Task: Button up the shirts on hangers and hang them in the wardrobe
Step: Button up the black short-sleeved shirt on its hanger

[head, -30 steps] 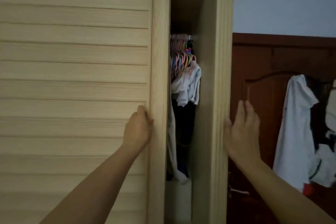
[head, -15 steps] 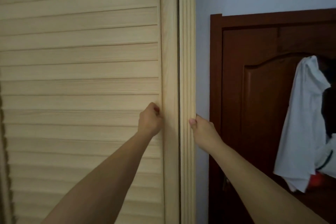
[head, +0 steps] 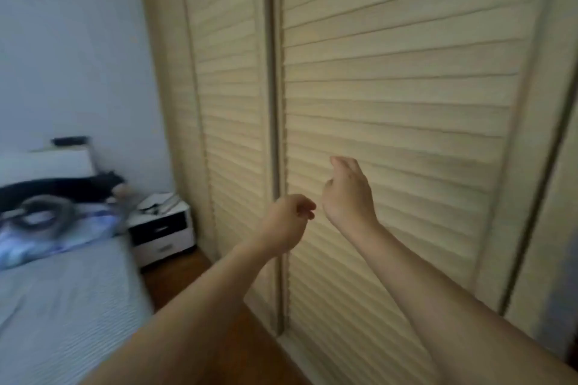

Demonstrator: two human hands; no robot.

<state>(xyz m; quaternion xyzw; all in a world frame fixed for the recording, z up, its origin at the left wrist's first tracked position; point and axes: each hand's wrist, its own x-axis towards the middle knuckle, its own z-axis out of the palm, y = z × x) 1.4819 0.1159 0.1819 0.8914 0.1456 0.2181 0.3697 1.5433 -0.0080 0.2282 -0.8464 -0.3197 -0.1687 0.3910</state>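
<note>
At far left we note a bed [head: 62, 306] with a pale striped cover; a blue patterned pillow [head: 53, 234] lies at its head with a coiled dark item on top, too blurred to identify. Behind it stands a dark headboard [head: 59, 186]. Beside the bed sits a white nightstand [head: 161, 225] with a dark drawer front; papers or similar flat items lie on its top, their nature unclear. The drawer is closed, so we cannot report its contents.

Next comes the wardrobe [head: 406, 87], pale wood with slatted sliding doors, both panels drawn fully across. Its interior is hidden; we cannot see any shirts or hangers from this view.

In front of the doors, the left hand [head: 286, 225] is raised, fingers loosely curled with tips near the thumb, holding nothing. Just beside it, slightly higher, the right hand [head: 348, 194] is also raised, fingers bent loosely and close together, empty. Neither hand touches the doors, as far as we can tell.
</note>
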